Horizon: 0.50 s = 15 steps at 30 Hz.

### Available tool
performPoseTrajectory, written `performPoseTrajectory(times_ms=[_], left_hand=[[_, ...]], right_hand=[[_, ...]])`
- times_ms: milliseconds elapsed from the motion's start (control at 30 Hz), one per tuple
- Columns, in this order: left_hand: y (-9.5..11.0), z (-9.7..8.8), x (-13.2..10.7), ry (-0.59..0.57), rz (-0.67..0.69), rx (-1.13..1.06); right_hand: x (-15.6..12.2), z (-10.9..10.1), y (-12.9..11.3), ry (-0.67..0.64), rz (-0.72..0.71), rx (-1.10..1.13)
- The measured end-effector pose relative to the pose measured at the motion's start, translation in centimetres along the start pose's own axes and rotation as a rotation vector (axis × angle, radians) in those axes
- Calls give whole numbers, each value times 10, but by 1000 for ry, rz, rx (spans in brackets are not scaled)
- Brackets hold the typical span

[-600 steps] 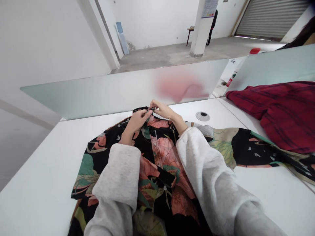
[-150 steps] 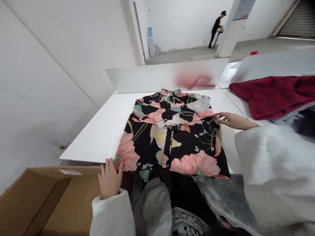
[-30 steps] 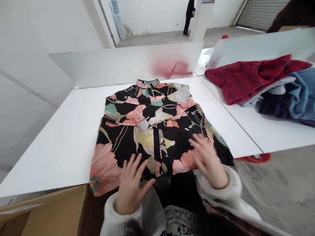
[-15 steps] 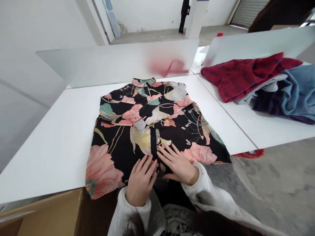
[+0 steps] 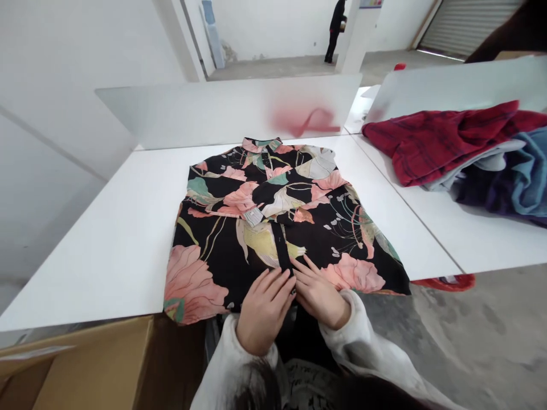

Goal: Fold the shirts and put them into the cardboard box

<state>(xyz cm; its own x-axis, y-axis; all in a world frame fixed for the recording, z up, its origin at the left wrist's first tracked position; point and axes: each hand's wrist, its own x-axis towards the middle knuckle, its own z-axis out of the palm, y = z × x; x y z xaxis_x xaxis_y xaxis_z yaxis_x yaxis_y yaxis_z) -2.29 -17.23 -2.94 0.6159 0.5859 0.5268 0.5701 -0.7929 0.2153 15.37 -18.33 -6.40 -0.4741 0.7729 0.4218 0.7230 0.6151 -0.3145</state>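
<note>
The white table fills most of what I see, a seam running across it on my right. On it, right in front of me, lies the black floral button-up shirt, spread flat with its collar toward the far edge and its hem hanging slightly over the near one. Its sleeves are folded inward across the front. A frosted panel stands along the far edge, something red blurred behind it. Below the near edge, on my left, I see an open cardboard box. Beyond the seam, a red plaid garment lies heaped with a blue garment and other clothes.

My left hand lies on the hem just left of the button placket, fingers extended and close together. My right hand comes in from the other side, fingers straight over the cloth, and the fingertips nearly meet. My thumbs are mostly hidden, so I cannot tell whether either hand pinches the fabric. Across the room stand a water dispenser and a person in dark clothes. A striped cuff shows mid-shirt, above the placket.
</note>
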Motion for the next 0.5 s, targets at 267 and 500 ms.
performPoseTrajectory(times_ms=[267,500], left_hand=[[-1,15,-12,-127,42,-3],[-27,-18,-33,-60,-143,-26]], right_hand=[[3,-8,-2,160,282,80],[-3,-16,9,25,241,-106]])
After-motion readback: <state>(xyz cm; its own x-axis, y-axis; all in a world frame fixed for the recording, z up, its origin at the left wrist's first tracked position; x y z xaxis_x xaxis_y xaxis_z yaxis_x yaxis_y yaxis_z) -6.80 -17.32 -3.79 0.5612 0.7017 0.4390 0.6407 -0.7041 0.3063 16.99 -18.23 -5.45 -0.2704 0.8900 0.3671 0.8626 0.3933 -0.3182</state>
